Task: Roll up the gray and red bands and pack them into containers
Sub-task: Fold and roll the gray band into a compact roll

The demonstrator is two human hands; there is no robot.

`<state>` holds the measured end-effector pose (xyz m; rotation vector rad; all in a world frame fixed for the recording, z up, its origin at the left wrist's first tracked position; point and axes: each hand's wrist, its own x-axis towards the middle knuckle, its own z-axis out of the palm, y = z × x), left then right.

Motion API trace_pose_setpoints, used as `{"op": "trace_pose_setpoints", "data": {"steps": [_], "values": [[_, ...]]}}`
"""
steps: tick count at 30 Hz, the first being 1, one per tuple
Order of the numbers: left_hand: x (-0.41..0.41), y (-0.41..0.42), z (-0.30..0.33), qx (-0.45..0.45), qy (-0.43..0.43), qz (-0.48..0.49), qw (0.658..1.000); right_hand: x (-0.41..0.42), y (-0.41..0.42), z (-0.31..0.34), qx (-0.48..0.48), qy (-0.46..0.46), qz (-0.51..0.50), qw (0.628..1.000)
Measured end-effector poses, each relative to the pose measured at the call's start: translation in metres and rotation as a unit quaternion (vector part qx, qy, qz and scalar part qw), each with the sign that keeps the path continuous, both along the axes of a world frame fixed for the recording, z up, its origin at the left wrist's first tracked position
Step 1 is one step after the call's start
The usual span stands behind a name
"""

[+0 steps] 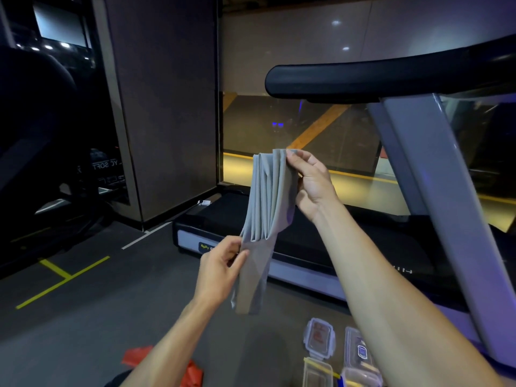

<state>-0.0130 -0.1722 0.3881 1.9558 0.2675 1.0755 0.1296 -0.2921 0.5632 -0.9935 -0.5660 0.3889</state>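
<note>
A dim gym fills the frame: dark rubber floor (117, 317) with yellow tape marks at lower left, a brown wall panel at upper left, and a treadmill (307, 247) running across the middle and right, its black handrail arching over the top right.

At the centre of the frame the gray band (268, 208) hangs in the air, gathered lengthwise into several pleats. The right hand (312, 182) pinches its top edge between thumb and fingertips, the other fingers loosely curled, so the strip drops straight under its own weight. Lower down, the left hand (220, 272) is closed lightly around the band's lower part, thumb in front, apparently to keep the folds stacked and the tail from twisting. Holding it stretched between two hands this way looks like tidying the strip before rolling; no roll has formed yet.

The red band (139, 358) lies crumpled on the floor at the bottom left, partly behind the left forearm, untouched. At the bottom right, clear containers (318, 371) and their lids (319, 337) sit open on the floor beside the treadmill's base, within easy reach for packing; nothing can be seen inside them.
</note>
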Motion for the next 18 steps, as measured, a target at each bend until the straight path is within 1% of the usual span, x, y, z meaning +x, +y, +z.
{"op": "trace_pose_setpoints", "data": {"steps": [3,5,9,16,18], "values": [[-0.001,-0.002,0.000,-0.049,0.014,0.025,0.998,-0.005,0.003,0.000,0.006,0.010,-0.009,1.000],[-0.001,-0.002,0.000,-0.064,0.027,0.011,0.998,-0.007,0.004,0.001,0.020,0.019,-0.011,1.000],[-0.001,-0.005,-0.004,-0.057,0.039,0.001,0.998,-0.012,0.007,0.003,0.029,0.035,-0.030,0.998],[-0.003,-0.015,-0.011,-0.057,0.044,0.045,0.996,-0.019,0.006,0.003,0.020,0.046,-0.067,0.997],[-0.003,-0.018,-0.012,-0.078,0.045,0.040,0.995,-0.020,0.004,0.003,0.010,0.047,-0.084,0.995]]}}
